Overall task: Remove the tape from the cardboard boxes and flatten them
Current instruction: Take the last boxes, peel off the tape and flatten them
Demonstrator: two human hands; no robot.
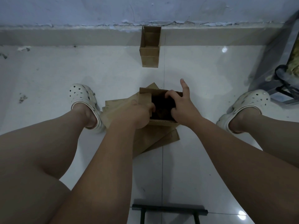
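Observation:
An open brown cardboard box (159, 94) stands on a pile of flattened cardboard (150, 139) on the floor between my feet. My left hand (142, 113) grips the box's left wall, fingers curled into the dark opening. My right hand (181, 105) holds the right wall, some fingers hooked over the far rim and inside, the index finger sticking straight out past the box. A second cardboard box (150, 47) stands open against the base of the wall, apart from both hands. No tape is visible.
White tiled floor (48, 75) all around. My feet in white clogs, the left (84, 101) and the right (247, 105), flank the pile. Dark metal furniture legs and black cables (281, 81) stand at the right. A black metal frame (169, 210) lies at the bottom edge.

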